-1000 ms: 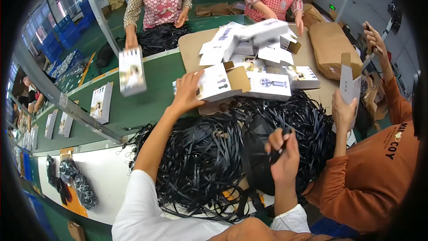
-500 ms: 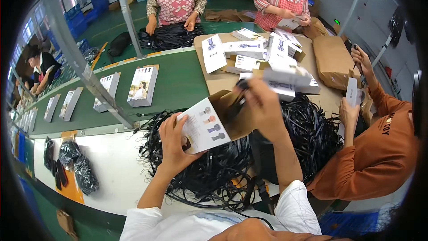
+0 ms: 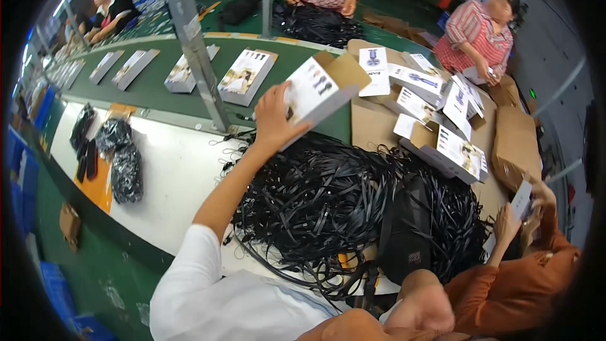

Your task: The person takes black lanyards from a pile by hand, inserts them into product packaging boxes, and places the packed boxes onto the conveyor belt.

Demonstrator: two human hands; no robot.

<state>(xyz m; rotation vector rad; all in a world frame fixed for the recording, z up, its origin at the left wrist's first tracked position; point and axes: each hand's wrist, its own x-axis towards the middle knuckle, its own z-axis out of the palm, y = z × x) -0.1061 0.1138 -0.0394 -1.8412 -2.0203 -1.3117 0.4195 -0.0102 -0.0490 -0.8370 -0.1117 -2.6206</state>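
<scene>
A white carton (image 3: 315, 91) with small fan pictures on one face is gripped in my left hand (image 3: 276, 117), fingers along its side and thumb below. Its brown-lined flaps stand open at the upper right, and what lies inside is hidden. My left arm reaches over a large heap of black straps (image 3: 315, 196). Down at the lower edge, my right hand (image 3: 426, 309) is drawn back close to my body, blurred and foreshortened; its fingers cannot be made out. A black cloth bag (image 3: 407, 240) lies in front of it, against the strap heap.
Similar cartons (image 3: 247, 77) stand in a row on the green conveyor (image 3: 208, 104), behind a metal post (image 3: 192, 44). More cartons (image 3: 454, 151) pile on cardboard at the right. Plastic-wrapped bundles (image 3: 126, 177) lie left. A co-worker in an orange sleeve (image 3: 505, 290) works close by my right.
My left hand has moved the carton outward toward the conveyor. My right hand has left the carton's opening and pulled back to the lower edge. The whole view has shifted.
</scene>
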